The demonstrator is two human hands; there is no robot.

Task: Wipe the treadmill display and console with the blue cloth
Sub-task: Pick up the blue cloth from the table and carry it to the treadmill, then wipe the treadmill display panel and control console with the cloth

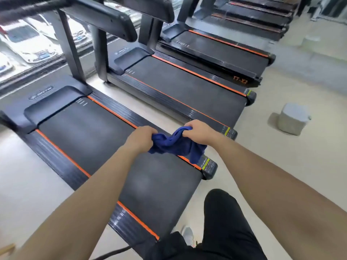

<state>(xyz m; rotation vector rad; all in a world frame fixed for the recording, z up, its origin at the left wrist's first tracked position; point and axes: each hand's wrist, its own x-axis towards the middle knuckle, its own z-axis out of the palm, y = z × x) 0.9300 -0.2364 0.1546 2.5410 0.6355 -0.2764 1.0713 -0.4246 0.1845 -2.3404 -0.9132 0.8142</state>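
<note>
Head cam, going left to right: console (105, 21) is way up top left, barely in frame and well apart from my hands. Left hand (139, 138) is closed on one end of the cloth (174, 145), right hand (198, 133) is closed on the other end, and the cloth hangs bunched between them over the treadmill (84, 132) belt. Looks like I'm sorting it out before wiping, nothing cleaned yet imo. I'd fold it into a flat pad so one hand can press evenly on the display, then step up to the console
</note>
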